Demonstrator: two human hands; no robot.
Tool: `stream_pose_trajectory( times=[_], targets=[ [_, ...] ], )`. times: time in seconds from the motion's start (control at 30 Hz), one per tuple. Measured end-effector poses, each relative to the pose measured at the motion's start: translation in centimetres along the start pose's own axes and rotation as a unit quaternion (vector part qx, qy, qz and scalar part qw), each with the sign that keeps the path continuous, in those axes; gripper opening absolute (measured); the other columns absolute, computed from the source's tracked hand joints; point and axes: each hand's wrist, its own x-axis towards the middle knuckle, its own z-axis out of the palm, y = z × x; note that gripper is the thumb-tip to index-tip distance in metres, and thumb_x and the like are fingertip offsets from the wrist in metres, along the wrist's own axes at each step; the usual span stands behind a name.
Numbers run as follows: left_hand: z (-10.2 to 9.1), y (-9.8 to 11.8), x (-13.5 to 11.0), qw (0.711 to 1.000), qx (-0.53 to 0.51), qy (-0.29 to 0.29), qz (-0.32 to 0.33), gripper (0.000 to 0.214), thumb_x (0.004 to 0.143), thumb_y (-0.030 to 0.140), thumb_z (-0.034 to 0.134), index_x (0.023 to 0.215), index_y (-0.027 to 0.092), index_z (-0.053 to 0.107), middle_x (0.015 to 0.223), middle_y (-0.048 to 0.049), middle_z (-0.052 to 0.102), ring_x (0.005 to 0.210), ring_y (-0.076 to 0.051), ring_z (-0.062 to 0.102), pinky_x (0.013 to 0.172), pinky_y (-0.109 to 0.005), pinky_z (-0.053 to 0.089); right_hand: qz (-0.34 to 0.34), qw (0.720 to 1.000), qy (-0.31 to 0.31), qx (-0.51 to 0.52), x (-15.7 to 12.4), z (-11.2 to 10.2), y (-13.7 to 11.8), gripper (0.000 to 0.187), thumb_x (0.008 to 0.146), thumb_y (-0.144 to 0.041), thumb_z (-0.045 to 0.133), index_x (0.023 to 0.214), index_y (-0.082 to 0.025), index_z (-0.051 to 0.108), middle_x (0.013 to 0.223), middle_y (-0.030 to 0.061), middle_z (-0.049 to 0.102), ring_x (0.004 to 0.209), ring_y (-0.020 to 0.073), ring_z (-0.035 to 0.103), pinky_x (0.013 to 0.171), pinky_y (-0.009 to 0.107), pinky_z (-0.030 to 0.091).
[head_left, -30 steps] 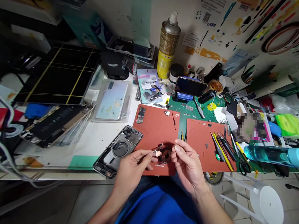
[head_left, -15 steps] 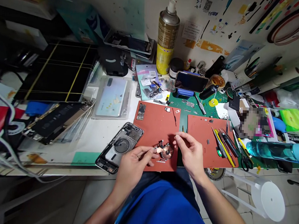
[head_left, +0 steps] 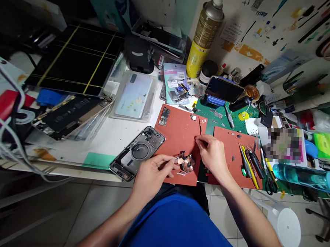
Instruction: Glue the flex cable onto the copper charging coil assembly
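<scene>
My left hand is closed in a pinch on the copper-coloured flex end of a wireless charging coil, whose round copper part hangs over or lies on the red mat; I cannot tell which. Thumb and forefinger of my right hand are pressed together at the mat's right side, just below a thin dark strip. Whatever those fingertips hold is too small to make out. Left of the coil, an opened phone housing lies slanted, partly on the mat. A small circuit board rests at the mat's upper left.
A second red mat at right carries tweezers and screwdrivers, with scissors and a blue bottle beyond. Behind stand a propped phone and a spray can. A boxed phone lies at left.
My right hand has moved forward, away from me, towards the dark strip. The left hand keeps its pinch beside the coil. The whole view has shifted and tilted a little.
</scene>
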Motion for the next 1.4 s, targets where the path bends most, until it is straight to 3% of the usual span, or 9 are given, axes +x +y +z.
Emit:
stream_pose_trajectory(
  times=[0.13,0.3,0.53,0.8,0.97,1.07,1.13,1.3,1.4],
  targets=[
    [0.0,0.1,0.1,1.000,-0.008,-0.002,-0.001,0.025,0.086,0.043,0.075,0.091,0.019,0.078,0.085,-0.0072,0.084,0.063,-0.017,0.073,0.064,-0.029,0.061,-0.049,0.996,-0.042,-0.055,0.5,-2.1,0.7,0.030,0.100,-0.015,0.051,0.106,-0.022,0.079,0.107,0.0087,0.082,0.095,0.0248,0.078,0.082,0.035,0.056],
    [0.1,0.2,0.1,1.000,-0.019,-0.005,-0.008,0.025,0.086,0.043,0.075,0.091,0.018,0.077,0.084,-0.0078,0.084,0.062,-0.017,0.073,0.062,-0.028,0.061,-0.183,0.957,-0.161,-0.158,1.8,-3.3,1.4,0.042,0.101,-0.009,0.039,0.120,-0.016,0.076,0.114,0.0131,0.076,0.098,0.0243,0.075,0.081,0.036,0.057],
    [0.0,-0.3,0.3,0.999,-0.035,-0.020,-0.025,0.027,0.088,0.043,0.075,0.096,0.017,0.076,0.091,-0.0098,0.084,0.083,-0.024,0.080,0.063,-0.029,0.061,-0.239,0.944,-0.182,-0.136,2.7,-2.5,2.1,0.049,0.096,-0.001,0.040,0.125,-0.017,0.075,0.119,0.0116,0.072,0.104,0.0231,0.074,0.090,0.039,0.060],
    [0.2,0.1,0.4,0.999,-0.037,-0.017,-0.026,0.027,0.088,0.043,0.074,0.094,0.016,0.075,0.086,-0.0099,0.083,0.082,-0.023,0.080,0.062,-0.027,0.060,-0.239,0.948,-0.165,-0.130,2.0,-2.6,1.7,0.045,0.099,-0.001,0.039,0.123,-0.014,0.075,0.119,0.0141,0.074,0.105,0.0248,0.074,0.088,0.040,0.061],
    [0.4,0.2,0.3,0.999,-0.029,-0.014,-0.032,0.030,0.088,0.045,0.074,0.093,0.015,0.075,0.087,-0.0099,0.083,0.082,-0.024,0.080,0.061,-0.028,0.060,-0.237,0.961,-0.140,0.002,-0.5,-2.6,0.7,0.030,0.106,-0.013,0.048,0.124,-0.018,0.072,0.118,0.0121,0.074,0.106,0.0236,0.072,0.086,0.039,0.062],
    [0.4,0.2,0.3,0.999,-0.021,-0.008,-0.030,0.030,0.088,0.046,0.074,0.093,0.016,0.074,0.087,-0.0094,0.082,0.078,-0.022,0.078,0.062,-0.028,0.060,-0.181,0.970,-0.157,0.045,-1.6,-2.3,0.4,0.024,0.105,-0.019,0.057,0.126,-0.020,0.070,0.119,0.0105,0.073,0.105,0.0231,0.072,0.087,0.040,0.061],
    [0.3,0.2,0.3,0.999,-0.021,-0.015,-0.026,0.030,0.088,0.045,0.074,0.094,0.016,0.073,0.085,-0.0088,0.082,0.075,-0.021,0.077,0.061,-0.027,0.058,-0.143,0.972,-0.177,0.056,-1.8,-2.1,0.3,0.031,0.102,-0.020,0.064,0.133,-0.022,0.066,0.119,0.0099,0.072,0.106,0.0239,0.071,0.090,0.044,0.060],
    [0.1,0.1,0.3,0.999,-0.004,-0.034,0.003,0.028,0.091,0.045,0.072,0.095,0.016,0.073,0.076,-0.0053,0.080,0.060,-0.014,0.068,0.059,-0.025,0.054,-0.092,0.957,-0.252,0.108,-1.3,-2.2,-0.1,0.068,0.089,-0.019,0.083,0.150,-0.029,0.054,0.121,0.0066,0.073,0.119,0.0266,0.063,0.105,0.051,0.053],
    [-0.1,0.3,0.2,0.998,0.002,-0.056,0.019,0.028,0.092,0.044,0.072,0.095,0.017,0.073,0.072,-0.0043,0.079,0.062,-0.014,0.069,0.060,-0.025,0.054,-0.054,0.943,-0.285,0.164,-1.0,-2.2,-0.1,0.068,0.087,-0.015,0.082,0.148,-0.030,0.056,0.110,0.0032,0.074,0.113,0.0242,0.066,0.103,0.048,0.053]
  ],
)
